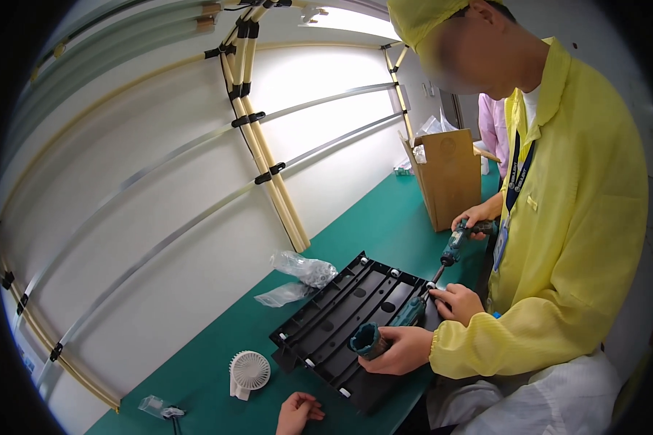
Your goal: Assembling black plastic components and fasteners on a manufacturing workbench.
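Note:
My left hand [299, 414] comes in from the lower edge and rests on the green tabletop with its fingers loosely curled, no object visible in them. My right hand is not seen. Beside my left hand lies a black ribbed plastic panel [334, 319] with small white pieces along its edges. A person in yellow grips a teal cordless screwdriver [453, 246], its bit at the panel's far right edge. A yellow-sleeved hand [406, 349] holds a second teal tool [411, 312] over the panel. Another hand [458, 303] touches the panel edge by the bit; its arm is hidden.
A white handheld fan [251, 372] lies left of the panel. Clear plastic bags [305, 268] sit behind it. Near the front left is a small bagged item with a dark cable [173, 413]. A cardboard box [453, 177] stands at the far end; a pole frame [265, 156] runs along the wall.

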Demonstrator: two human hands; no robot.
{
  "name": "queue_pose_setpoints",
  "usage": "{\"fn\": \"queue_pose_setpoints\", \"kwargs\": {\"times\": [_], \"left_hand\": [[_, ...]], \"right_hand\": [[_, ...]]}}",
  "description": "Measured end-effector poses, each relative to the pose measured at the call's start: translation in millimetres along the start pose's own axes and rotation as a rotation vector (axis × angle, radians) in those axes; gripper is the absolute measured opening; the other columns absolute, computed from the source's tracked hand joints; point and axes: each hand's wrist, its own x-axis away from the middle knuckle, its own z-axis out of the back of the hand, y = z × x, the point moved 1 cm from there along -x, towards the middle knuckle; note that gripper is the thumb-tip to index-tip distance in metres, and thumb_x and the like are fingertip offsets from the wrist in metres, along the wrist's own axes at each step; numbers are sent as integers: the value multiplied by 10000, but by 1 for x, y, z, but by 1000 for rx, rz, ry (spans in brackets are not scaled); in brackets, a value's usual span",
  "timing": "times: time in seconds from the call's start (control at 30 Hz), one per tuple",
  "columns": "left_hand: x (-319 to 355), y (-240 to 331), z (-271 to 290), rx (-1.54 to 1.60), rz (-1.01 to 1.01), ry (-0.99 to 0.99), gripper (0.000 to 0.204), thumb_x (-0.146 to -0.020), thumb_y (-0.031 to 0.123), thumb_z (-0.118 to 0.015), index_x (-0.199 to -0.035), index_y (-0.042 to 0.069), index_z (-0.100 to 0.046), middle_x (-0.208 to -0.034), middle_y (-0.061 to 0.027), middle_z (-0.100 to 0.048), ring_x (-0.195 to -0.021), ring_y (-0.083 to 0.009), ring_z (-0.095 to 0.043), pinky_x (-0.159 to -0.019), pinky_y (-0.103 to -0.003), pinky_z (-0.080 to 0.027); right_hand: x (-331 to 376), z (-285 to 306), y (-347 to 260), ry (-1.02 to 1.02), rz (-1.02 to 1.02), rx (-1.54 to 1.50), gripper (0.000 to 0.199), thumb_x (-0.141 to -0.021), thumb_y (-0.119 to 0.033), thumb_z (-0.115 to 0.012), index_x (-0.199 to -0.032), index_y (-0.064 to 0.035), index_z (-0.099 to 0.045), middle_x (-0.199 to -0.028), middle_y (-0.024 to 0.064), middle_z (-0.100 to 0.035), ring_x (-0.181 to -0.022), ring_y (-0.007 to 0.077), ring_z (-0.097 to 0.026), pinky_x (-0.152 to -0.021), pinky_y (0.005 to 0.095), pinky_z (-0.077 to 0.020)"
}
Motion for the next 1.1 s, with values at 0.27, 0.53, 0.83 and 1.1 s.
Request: {"fn": "queue_pose_setpoints", "kwargs": {"times": [0.27,0.53,0.83,1.1], "left_hand": [[1,4,-1,20,42,4,106,-950,61,-487,-994,1,-563,-861,-121,-647,-672,-193,-647,-618,-273,-531],[6,15,-6,-9,23,22,107,-957,71,-487,-995,5,-562,-850,-116,-644,-672,-181,-639,-618,-265,-523],[-15,-28,18,115,107,-12,107,-961,13,-469,-1023,-54,-524,-900,-162,-636,-747,-242,-685,-662,-329,-589],[-6,-10,14,94,138,-22,103,-960,12,-470,-1023,-45,-528,-901,-155,-636,-736,-233,-680,-661,-322,-587]], "right_hand": [[0,4,7,-45,25,20,474,-771,-95,-786,-1151,-26,-512,-1030,41,-556,-1014,152,-592,-898,271,-471],[1,-1,6,1,-17,-64,409,-737,-53,-793,-1073,9,-568,-1035,45,-564,-1019,160,-595,-903,279,-463],[1,2,17,-36,49,-32,419,-760,-19,-766,-1116,10,-549,-1058,42,-562,-1041,163,-582,-944,292,-457],[-13,7,23,16,14,-141,336,-750,-6,-782,-1021,14,-584,-1017,27,-548,-956,144,-576,-895,291,-460]]}}
